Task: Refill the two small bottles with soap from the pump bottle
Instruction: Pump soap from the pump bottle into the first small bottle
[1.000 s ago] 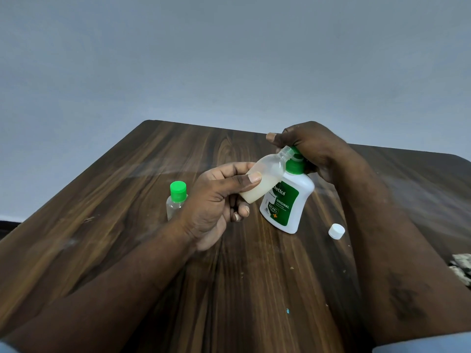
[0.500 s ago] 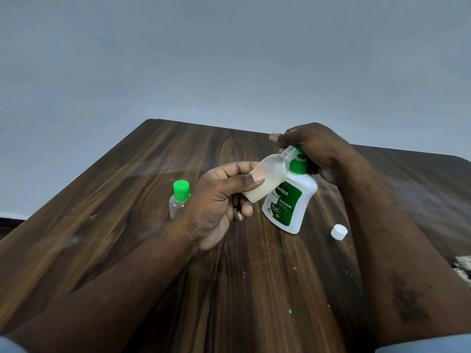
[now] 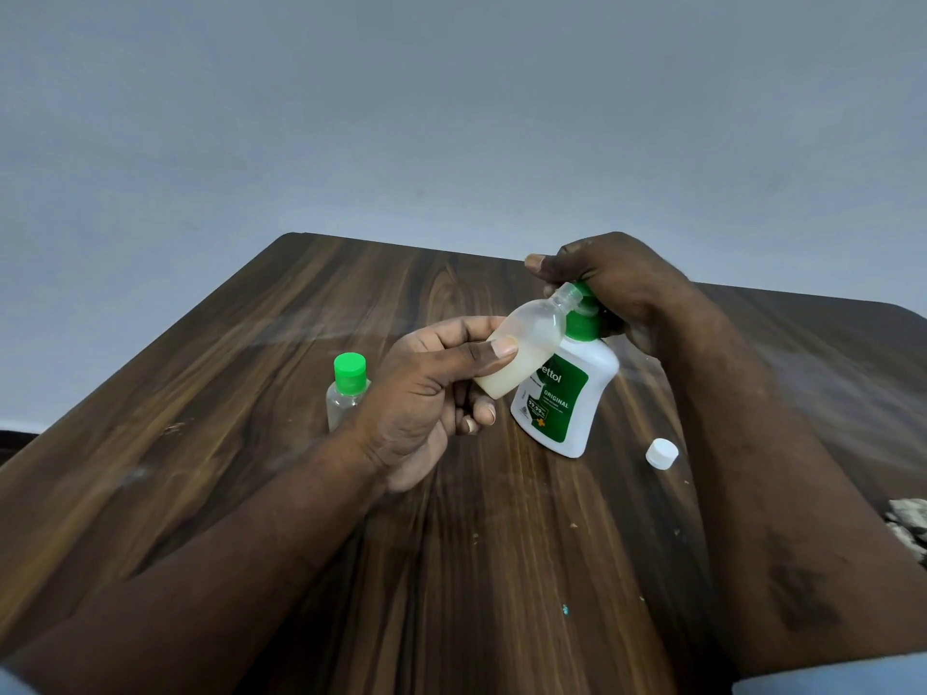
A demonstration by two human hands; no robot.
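Almost nothing has changed over the last second. Both hands hold the same pose and the framing has only drifted slightly.

The left hand [image 3: 426, 388] grips the uncapped small bottle [image 3: 526, 343], with the thumb across the front of its lower body and the fingers curled behind. The bottle is tilted, its open neck up against the pump spout, right of centre and off the table [image 3: 251, 393].

The right hand [image 3: 617, 288] is curled over the green pump head of the Dettol pump bottle [image 3: 567, 408], with one finger sticking out to the left. The spout itself is mostly hidden under that hand. The pump bottle's base is on the table and it leans a little.

The milky soap fills the lower part of the small bottle, and the level looks about the same as a second ago. My read is that this first refill is mid-way, with more pumps needed.

The second small bottle [image 3: 346, 388] stands on the table to the left, just behind the left wrist, with its green cap on. It looks clear and not yet filled.

The white cap [image 3: 662, 452] lies on the table to the right of the pump bottle, near the right forearm.
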